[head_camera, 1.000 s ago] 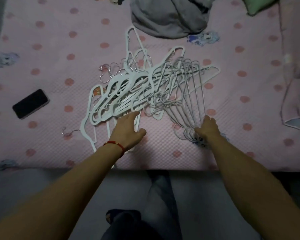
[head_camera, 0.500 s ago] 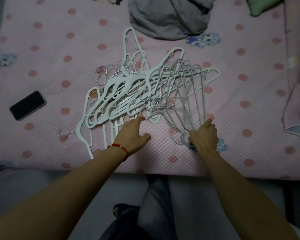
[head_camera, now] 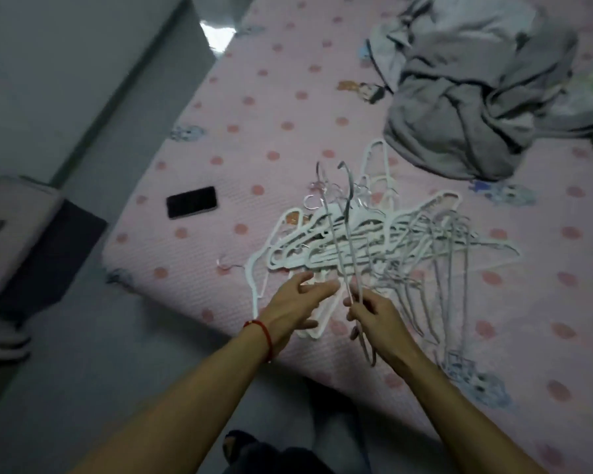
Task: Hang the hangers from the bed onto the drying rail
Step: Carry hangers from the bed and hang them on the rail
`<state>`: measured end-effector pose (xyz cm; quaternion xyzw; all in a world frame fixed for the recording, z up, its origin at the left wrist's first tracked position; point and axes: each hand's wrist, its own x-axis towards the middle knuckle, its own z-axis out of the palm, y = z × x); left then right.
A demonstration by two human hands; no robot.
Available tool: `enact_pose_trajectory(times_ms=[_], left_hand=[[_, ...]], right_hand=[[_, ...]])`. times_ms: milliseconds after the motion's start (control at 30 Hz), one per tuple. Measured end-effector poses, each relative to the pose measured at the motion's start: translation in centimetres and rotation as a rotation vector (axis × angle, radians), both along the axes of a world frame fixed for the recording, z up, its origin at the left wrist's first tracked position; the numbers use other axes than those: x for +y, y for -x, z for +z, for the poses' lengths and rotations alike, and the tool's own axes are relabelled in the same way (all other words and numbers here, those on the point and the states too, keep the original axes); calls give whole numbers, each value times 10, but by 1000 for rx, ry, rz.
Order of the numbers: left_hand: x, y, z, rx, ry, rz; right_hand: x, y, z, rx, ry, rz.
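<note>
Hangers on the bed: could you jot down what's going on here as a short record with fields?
Surface: pink dotted bed cover
Hanger pile: white hangers tangled in a heap
Right hand: right hand grips two thin grey hangers, hooks pointing up
Left hand: left hand open, fingers reaching toward the pile
Nearby: black phone; crumpled grey clothes
Drying rail: not in view

One head-worn camera looks forward and steeply down from close above the bed, tilted so the bed edge runs diagonally; floor fills the near left.
</note>
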<state>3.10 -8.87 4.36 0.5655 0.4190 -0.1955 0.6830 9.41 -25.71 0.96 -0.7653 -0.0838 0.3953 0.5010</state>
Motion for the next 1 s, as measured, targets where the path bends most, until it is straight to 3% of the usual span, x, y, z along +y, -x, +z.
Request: enact_pose_trajectory(times_ms=[200, 367, 567, 767, 1000], left_hand=[[94, 88, 55, -196, 7, 537], [151, 227, 102, -311, -101, 998], [164, 438, 145, -352, -237, 1493], [144, 635, 165, -275, -292, 1872], [107, 807, 185, -242, -361, 2141]], right_hand=[[140, 50, 77, -76, -114, 589], [240, 150, 127, -120, -242, 1051], [315, 302, 154, -13, -273, 1143], [362, 495, 184, -84, -257, 1509], [358, 700, 229, -68, -285, 1835]])
